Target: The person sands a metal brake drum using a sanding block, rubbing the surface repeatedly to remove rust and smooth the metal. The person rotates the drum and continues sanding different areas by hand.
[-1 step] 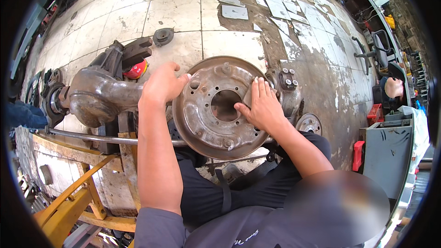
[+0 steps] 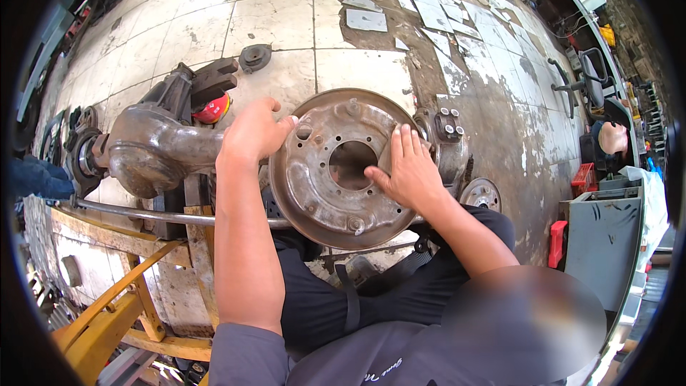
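Observation:
A round, worn metal brake backing plate (image 2: 314,196) stands tilted in front of me, with a large centre hole and small bolt holes around it. My left hand (image 2: 251,129) grips its upper left rim, thumb on the face; the other fingers are partly hidden. On the right of the face, my right hand (image 2: 412,170) lies with its fingers stretched and close together. It presses a brownish piece of sandpaper (image 2: 385,158) to the metal, and most of that sheet is covered by the hand.
A greasy axle housing (image 2: 146,146) lies to the left, near a yellow metal frame (image 2: 107,314). Behind the housing are a red bowl-like thing (image 2: 213,109) and a round metal part (image 2: 255,58) on the tiles. A grey cabinet (image 2: 602,236) stands at the right.
My right hand has slid very slightly down the plate with the sheet under it. My left hand keeps its place on the rim.

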Action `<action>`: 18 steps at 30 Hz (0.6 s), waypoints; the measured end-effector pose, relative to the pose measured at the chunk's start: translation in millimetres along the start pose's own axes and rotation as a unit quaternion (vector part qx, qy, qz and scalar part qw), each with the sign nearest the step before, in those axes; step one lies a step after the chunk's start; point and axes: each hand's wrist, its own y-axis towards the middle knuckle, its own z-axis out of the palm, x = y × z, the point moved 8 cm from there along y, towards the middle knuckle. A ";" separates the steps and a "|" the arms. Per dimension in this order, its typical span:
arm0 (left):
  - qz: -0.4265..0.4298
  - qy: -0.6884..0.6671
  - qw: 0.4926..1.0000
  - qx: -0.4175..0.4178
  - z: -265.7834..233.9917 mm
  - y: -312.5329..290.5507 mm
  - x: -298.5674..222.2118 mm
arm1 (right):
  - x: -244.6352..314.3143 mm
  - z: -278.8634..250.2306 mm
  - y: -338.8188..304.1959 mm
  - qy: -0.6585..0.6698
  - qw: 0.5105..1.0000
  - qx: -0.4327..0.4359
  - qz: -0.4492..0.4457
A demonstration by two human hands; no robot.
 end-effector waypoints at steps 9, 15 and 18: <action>0.005 0.002 1.000 0.004 -1.6 2.2 -5.0 | 2.1 3.1 3.5 -0.012 1.000 -0.003 0.010; 0.006 0.000 1.000 0.007 -2.9 -0.7 -4.9 | 3.1 0.4 7.7 -0.020 0.999 0.006 0.030; 0.007 0.008 1.000 0.001 -3.7 2.1 -2.8 | 1.6 2.8 1.5 -0.021 1.000 0.001 0.014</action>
